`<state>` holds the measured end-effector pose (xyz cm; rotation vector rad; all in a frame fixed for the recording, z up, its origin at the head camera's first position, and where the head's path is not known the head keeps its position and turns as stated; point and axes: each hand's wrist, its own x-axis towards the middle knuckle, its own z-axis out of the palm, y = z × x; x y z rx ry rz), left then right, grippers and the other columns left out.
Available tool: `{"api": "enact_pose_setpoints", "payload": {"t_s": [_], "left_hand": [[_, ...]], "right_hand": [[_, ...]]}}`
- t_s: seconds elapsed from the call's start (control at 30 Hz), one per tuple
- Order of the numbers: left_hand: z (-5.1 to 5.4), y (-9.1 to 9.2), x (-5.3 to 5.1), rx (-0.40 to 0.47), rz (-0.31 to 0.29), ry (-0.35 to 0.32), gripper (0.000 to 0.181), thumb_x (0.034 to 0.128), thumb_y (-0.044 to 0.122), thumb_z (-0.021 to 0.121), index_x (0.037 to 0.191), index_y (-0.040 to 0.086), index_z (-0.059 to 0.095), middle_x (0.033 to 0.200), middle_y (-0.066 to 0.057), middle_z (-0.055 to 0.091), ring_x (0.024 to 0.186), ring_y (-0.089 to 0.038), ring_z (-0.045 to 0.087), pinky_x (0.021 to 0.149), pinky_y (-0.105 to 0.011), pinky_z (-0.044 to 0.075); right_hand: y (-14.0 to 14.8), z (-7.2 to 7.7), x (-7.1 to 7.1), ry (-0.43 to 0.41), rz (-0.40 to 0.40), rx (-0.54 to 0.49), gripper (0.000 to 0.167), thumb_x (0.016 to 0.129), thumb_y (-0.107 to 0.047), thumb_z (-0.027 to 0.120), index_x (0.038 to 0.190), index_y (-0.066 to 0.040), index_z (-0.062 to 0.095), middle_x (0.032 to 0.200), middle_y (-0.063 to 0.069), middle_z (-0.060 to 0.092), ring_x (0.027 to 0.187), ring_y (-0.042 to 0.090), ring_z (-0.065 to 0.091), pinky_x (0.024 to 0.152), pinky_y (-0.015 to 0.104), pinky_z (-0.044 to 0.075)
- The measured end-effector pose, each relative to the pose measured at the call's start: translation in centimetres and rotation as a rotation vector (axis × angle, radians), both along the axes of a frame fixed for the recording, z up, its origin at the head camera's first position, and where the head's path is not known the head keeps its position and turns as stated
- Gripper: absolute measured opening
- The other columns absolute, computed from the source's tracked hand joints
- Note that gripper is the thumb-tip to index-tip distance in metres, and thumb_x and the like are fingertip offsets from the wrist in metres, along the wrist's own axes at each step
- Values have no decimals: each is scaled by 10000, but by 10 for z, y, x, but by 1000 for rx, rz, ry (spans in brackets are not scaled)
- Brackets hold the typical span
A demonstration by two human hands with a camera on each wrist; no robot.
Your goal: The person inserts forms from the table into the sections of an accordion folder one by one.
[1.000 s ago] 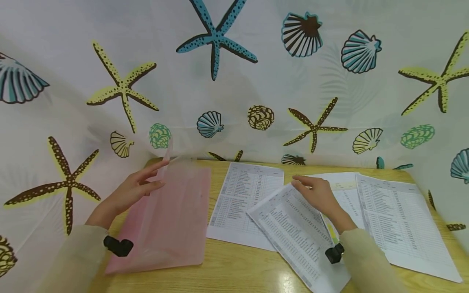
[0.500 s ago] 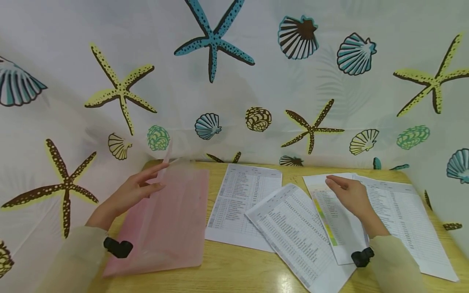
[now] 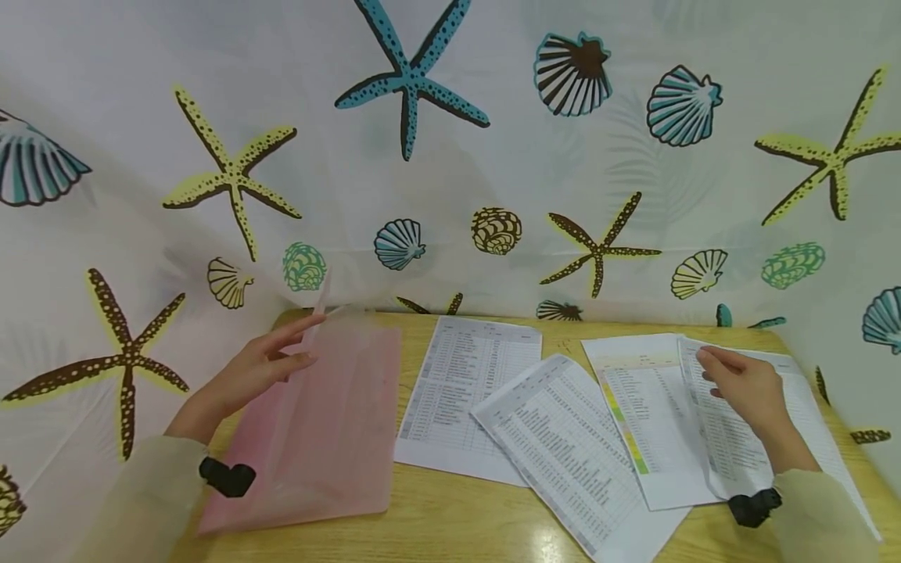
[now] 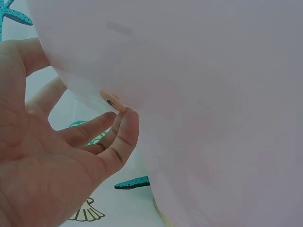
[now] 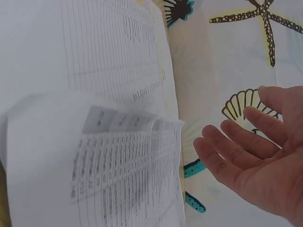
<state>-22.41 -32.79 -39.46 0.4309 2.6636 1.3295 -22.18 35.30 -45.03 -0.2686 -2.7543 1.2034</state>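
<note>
On the left lies a translucent pink plastic folder [image 3: 352,422]. My left hand [image 3: 256,363] holds its raised cover, and in the left wrist view the fingertips [image 4: 128,123] pinch the cover's edge beside a small snap button [image 4: 111,100]. My right hand [image 3: 749,387] hovers over the rightmost printed sheets [image 3: 820,422], fingers loosely bent. From the right wrist view, that hand [image 5: 255,151] holds nothing and stands apart from a printed sheet [image 5: 128,165] whose edge curls up.
Across the wooden table [image 3: 450,528] lie a printed list [image 3: 468,391], an overlapping tilted sheet [image 3: 563,446] and a sheet with a coloured strip [image 3: 655,430]. Behind hangs a white cloth [image 3: 450,180] patterned with shells and starfish.
My right hand has moved rightward from the tilted sheet, past the colour-striped sheet, to the rightmost sheets. My left hand has stayed on the folder's raised cover.
</note>
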Motion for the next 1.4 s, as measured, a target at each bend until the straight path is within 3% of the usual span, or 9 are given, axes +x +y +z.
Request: {"api": "enact_pose_setpoints", "payload": {"t_s": [0.07, 0.17, 0.37, 0.6, 0.73, 0.87, 1.17, 1.3, 1.4], "left_hand": [[-1, -1, 0, -1, 5, -4, 642, 1073, 273, 593, 1659, 198, 340, 1713, -185, 284, 1404, -478, 446, 920, -398, 504], [-2, -2, 0, -1, 11, -7, 641, 1074, 271, 592, 1659, 204, 339, 1715, -180, 282, 1411, -478, 439, 917, -386, 506], [-3, -4, 0, -4, 14, -5, 644, 1075, 270, 592, 1662, 208, 333, 1712, -177, 282, 1418, -473, 418, 885, -325, 514], [-1, -3, 2, -11, 14, -11, 648, 1075, 281, 591, 1664, 212, 329, 1713, -181, 276, 1417, -471, 420, 887, -329, 512], [1, 0, 2, -4, 1, -10, 649, 1074, 273, 591, 1663, 196, 328, 1718, -187, 265, 1417, -481, 426, 899, -346, 510], [2, 2, 2, -2, -6, -12, 650, 1073, 268, 592, 1662, 191, 328, 1719, -192, 263, 1411, -474, 429, 891, -326, 512], [3, 4, 0, -2, -8, -9, 649, 1072, 260, 593, 1662, 193, 331, 1717, -192, 269, 1396, -458, 440, 859, -298, 508], [4, 5, 1, -4, -5, -12, 649, 1072, 261, 595, 1661, 192, 333, 1718, -193, 269, 1397, -463, 440, 860, -299, 509], [4, 5, 2, -5, 0, -17, 649, 1072, 263, 595, 1661, 191, 332, 1718, -194, 269, 1397, -464, 442, 859, -294, 511]], "right_hand": [[12, -1, 2, -4, -13, -20, 709, 1080, -517, 512, 1487, 63, 542, 1441, 338, 589, 941, 150, 759, 707, 240, 615], [27, -2, 5, -24, -42, -47, 716, 1078, -514, 514, 1491, 71, 532, 1461, 346, 568, 824, -105, 627, 700, 212, 606], [46, -5, 9, -78, -118, -82, 731, 1085, -502, 495, 1503, 97, 495, 1450, 360, 566, 852, -18, 642, 693, 179, 585], [63, -5, 13, -80, -186, -85, 671, 1085, -422, 527, 1454, 138, 525, 1391, 376, 601, 697, -141, 570, 653, 192, 585], [71, -4, 17, -136, -274, -34, 635, 1090, -379, 504, 1456, 140, 517, 1437, 375, 556, 886, 151, 686, 625, 185, 517], [80, -6, 20, -190, -349, -10, 628, 1093, -355, 496, 1464, 151, 486, 1423, 392, 523, 1166, 461, 576, 643, 208, 435], [99, -15, 31, -221, -423, 3, 603, 1066, -280, 532, 1427, 199, 476, 1438, 416, 493, 1145, 488, 578, 542, 155, 390], [103, -16, 34, -241, -446, -11, 609, 1071, -271, 512, 1454, 197, 443, 1495, 416, 448, 1228, 520, 537, 750, 351, 528], [109, -17, 35, -291, -453, -39, 650, 1078, -301, 478, 1508, 177, 385, 1533, 416, 399, 1259, 534, 505, 920, 582, 502]]}}
